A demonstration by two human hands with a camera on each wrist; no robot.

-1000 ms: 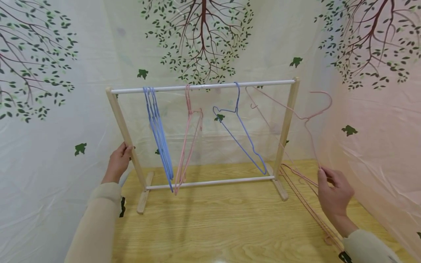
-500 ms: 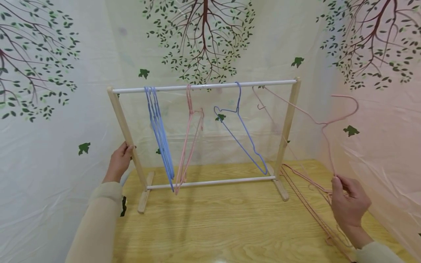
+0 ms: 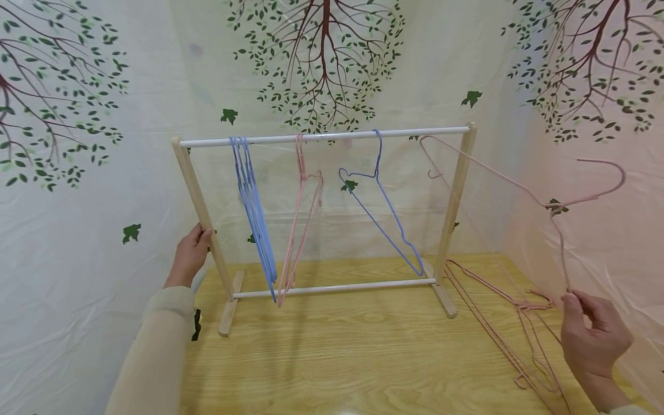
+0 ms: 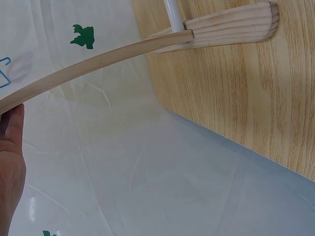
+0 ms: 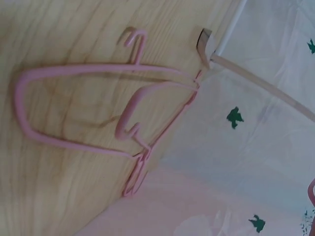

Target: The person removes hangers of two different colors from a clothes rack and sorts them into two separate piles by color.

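Observation:
My left hand (image 3: 191, 253) grips the left wooden post (image 3: 193, 190) of a small clothes rack about halfway up; the left wrist view shows its fingers at the post (image 4: 98, 61). My right hand (image 3: 593, 334) pinches a pink wire clothes hanger (image 3: 622, 176) by one end, right of the rack. The hanger's hook points up, and its far end overlaps the rack's right post. On the white top rail (image 3: 337, 136) hang several blue hangers (image 3: 254, 213) at the left, pink hangers (image 3: 300, 155) near the middle and one blue hanger (image 3: 387, 202) further right.
Several pink hangers (image 5: 74, 70) lie loosely overlapped on the wood-grain table (image 3: 353, 357), below my right hand. A white lower bar (image 3: 337, 287) joins the rack's posts above its wooden feet (image 3: 443, 300). Printed sheeting with trees and leaves encloses the table.
My right hand has moved right and downward with the pink hanger, whose far end has shifted right along the top rail. The left hand stays on the post.

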